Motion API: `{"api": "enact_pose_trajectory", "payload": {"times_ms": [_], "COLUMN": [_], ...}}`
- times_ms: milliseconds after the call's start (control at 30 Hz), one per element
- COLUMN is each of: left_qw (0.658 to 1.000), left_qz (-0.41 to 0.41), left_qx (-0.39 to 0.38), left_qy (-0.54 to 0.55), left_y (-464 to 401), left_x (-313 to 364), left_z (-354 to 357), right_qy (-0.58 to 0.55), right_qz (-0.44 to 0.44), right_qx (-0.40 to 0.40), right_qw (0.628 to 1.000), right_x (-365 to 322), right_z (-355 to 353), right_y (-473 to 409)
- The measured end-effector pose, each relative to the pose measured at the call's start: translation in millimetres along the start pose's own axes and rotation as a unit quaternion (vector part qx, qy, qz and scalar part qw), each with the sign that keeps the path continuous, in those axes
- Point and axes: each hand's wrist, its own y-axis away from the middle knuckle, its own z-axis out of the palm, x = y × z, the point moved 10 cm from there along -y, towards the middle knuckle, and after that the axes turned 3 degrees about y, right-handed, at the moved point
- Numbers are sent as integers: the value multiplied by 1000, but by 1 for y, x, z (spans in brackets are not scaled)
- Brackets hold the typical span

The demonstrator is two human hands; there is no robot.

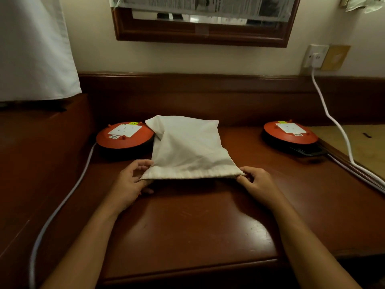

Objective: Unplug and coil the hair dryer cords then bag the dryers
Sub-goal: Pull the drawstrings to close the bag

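Cloth bag [187,149] lies flat near the middle of the wooden desk [187,226], gathered hem toward the person, closed end pointing at the wall; far left corner of the bag overlaps the rim of the left orange cable reel [124,134]. Left hand [129,184] pinches the hem's left corner, thumb on top, fingers tucked under; right hand [257,184] pinches the hem's right corner likewise; hands well apart, the hem stretched between them and lifted slightly off the wood. Whether a dryer is inside, cannot tell; the cloth looks mostly flat.

Right of the bag: bare desk, then the right orange cable reel [290,132] near the desk's right edge, well apart from the bag. White cord [333,122] drops from the wall plug [316,57], far right of the bag, and runs along that right edge. Left of the bag: grey cord [62,205] leaves the left reel and trails down the desk's left side. Nearer than the bag: broad open wood to the rounded front edge. Beyond the bag: raised back ledge, mirror frame [202,36] above.
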Motion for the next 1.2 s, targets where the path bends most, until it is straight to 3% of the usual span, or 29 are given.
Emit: {"api": "enact_pose_trajectory", "payload": {"times_ms": [100,200,367,567,733,833,1033,1133,1200], "left_qw": [997,965,929,950,961,972,916,913,921], "left_qz": [9,45,60,37,60,47,-28,-25,-12], "left_qx": [66,182,197,168,116,189,399,405,368], "left_qy": [-25,-184,-306,-262,-242,-131,-45,-41,-125], "left_y": [2,12,19,16,12,12,31,34,30], "left_x": [-1,6,14,9,6,-1,-12,-11,-3], "left_z": [-9,-23,-17,-18,-10,-30,-72,-74,-65], "right_qy": [9,13,82,47,-54,-76,-88,-64,62], "right_qz": [6,17,33,59,70,83,181,192,192], "right_qx": [10,27,79,117,120,155,322,331,301], "right_qw": [1000,999,993,990,989,981,925,922,932], "right_x": [2,5,6,6,10,15,51,54,47], "right_z": [1,0,-9,-23,-27,-34,-63,-62,-58], "right_y": [-1,-2,1,8,11,11,30,32,28]}}
